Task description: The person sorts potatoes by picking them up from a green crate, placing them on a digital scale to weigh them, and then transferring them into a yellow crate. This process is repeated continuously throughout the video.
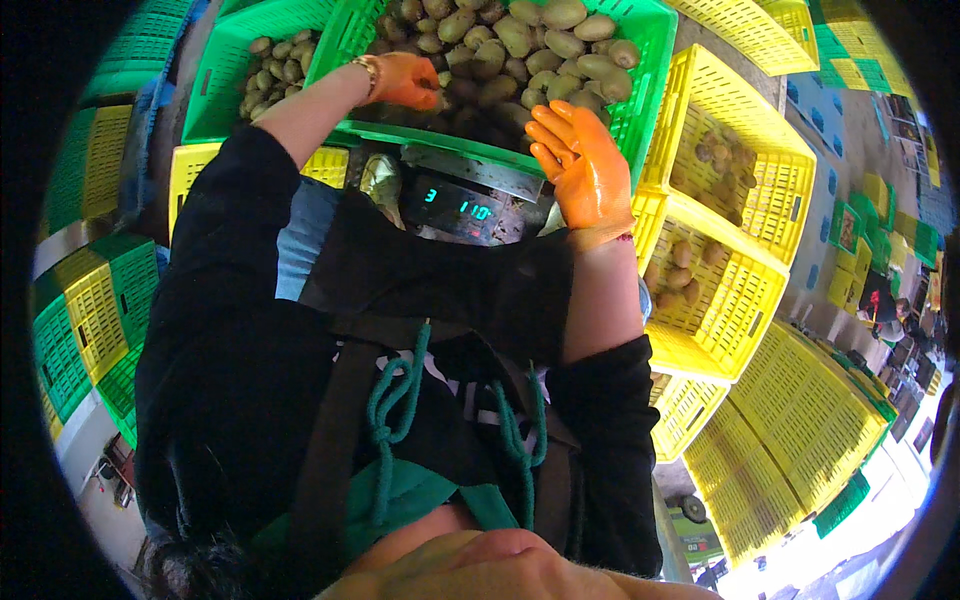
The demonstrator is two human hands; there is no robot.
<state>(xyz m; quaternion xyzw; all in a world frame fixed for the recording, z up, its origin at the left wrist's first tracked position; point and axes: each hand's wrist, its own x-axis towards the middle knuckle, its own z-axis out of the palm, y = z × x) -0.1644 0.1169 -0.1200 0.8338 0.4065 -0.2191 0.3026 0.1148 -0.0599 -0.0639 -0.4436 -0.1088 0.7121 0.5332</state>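
Note:
Many brown kiwifruit (495, 60) fill a green plastic crate (667, 45) in front of me. My left hand (405, 81), in an orange glove, reaches over the crate's near left part with its fingers curled down by the fruit. Whether a kiwifruit is inside those fingers is hidden. At the crate's near right corner, my right hand (585, 169) wears a wet-looking orange glove. Its palm is turned partly up, the fingers are extended and nothing lies in it. Below the crate's near wall sits a digital scale display (454, 210) with lit digits.
Smaller kiwifruit lie in another green crate (199, 97) at the left. Yellow crates (799, 202) on the right hold a few kiwifruit each. Stacked yellow crates (795, 442) stand farther right, and green and yellow stacks (97, 315) line the left. A shoe (381, 184) shows beside the scale.

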